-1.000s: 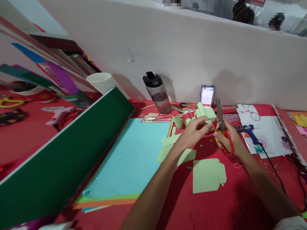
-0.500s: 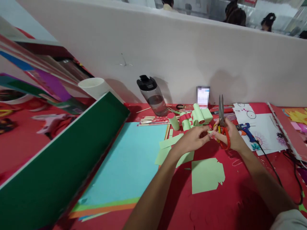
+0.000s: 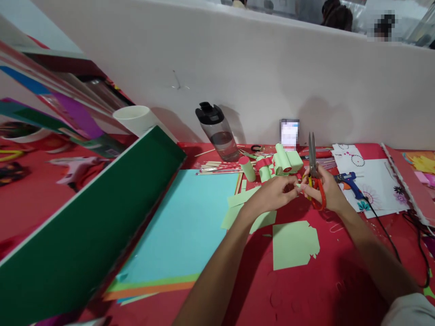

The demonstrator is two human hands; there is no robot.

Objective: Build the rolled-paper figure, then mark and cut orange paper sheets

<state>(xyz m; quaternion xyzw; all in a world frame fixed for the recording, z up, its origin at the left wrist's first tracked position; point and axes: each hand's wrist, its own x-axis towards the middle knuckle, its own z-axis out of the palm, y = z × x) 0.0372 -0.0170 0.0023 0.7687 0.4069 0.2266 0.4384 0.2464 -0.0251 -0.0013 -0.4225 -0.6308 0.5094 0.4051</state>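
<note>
My right hand is closed around a pair of scissors with red and yellow handles, blades pointing up and away. Its fingertips meet those of my left hand, which pinches a small piece of light green paper. Most of that piece is hidden by the fingers. Just beyond the hands sits a model of rolled green paper with red parts. To its left stands a small green roll with a red top. Below my hands a green paper sheet with a ragged right edge lies flat.
A blue glue gun with a black cord rests on patterned paper at right. Behind are a water bottle, wooden sticks and a phone. At left, a green board slants beside stacked coloured sheets.
The view has shifted slightly, so the scene sits a little higher and to the right. Both hands keep nearly the same pose, with the scissors and paper piece still held.
</note>
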